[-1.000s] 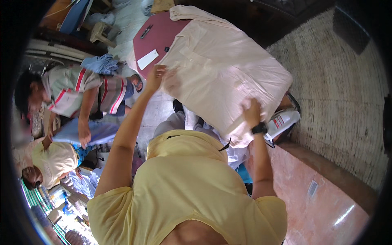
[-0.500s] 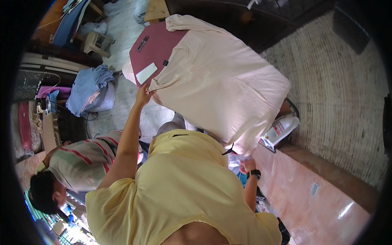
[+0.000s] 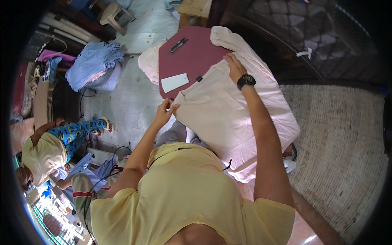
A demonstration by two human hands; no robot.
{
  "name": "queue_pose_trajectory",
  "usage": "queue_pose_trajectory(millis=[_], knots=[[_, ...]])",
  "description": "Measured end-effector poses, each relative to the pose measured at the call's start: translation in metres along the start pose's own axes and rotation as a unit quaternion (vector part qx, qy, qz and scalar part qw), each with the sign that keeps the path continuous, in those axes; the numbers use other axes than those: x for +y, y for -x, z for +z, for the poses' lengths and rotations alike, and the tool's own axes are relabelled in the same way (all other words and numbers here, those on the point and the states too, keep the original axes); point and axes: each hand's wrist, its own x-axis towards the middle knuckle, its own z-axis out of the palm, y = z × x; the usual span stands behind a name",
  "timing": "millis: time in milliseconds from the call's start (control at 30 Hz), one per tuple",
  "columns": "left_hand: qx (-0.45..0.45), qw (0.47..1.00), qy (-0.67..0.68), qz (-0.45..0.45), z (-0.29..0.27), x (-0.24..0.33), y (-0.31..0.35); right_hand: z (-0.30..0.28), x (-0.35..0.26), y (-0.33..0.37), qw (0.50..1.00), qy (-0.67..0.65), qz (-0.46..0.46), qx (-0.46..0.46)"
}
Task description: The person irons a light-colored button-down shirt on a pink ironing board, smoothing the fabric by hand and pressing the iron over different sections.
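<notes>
A pale pink shirt (image 3: 228,110) is spread over a maroon-topped board (image 3: 196,51), with a small dark label at its neckline. My left hand (image 3: 164,111) pinches the shirt's near left corner between thumb and fingers. Stretched out flat, the fingers of my right hand (image 3: 234,70) lie on the cloth beside the sleeve (image 3: 232,40) at the far end; a black watch is on that wrist. On the bare part of the board are a white flat rectangular object (image 3: 174,82) and a pair of dark thread snips (image 3: 178,45).
More pale cloth (image 3: 151,64) hangs at the board's left edge. A pile of blue garments (image 3: 92,65) sits on the floor at left. A wooden stool (image 3: 195,9) and a plastic stool (image 3: 114,17) stand beyond. Two other people are at lower left, one in a yellow top (image 3: 45,157).
My right hand has come up from low beside the board onto the shirt's far part. My left hand still holds the near corner. The view has shifted, showing a second person at left.
</notes>
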Motion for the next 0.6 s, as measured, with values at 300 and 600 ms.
queue_pose_trajectory(millis=[300, 600], knots=[[0.053, 0.998, -0.026, 0.013, 0.009, 0.015, -0.011, 0.021, 0.030, -0.078, 0.994, 0.001, 0.067, -0.091], [0.149, 0.977, -0.017, 0.155, -0.026, -0.003, -0.087, 0.055, 0.021, -0.130, 0.996, -0.003, 0.076, 0.048]])
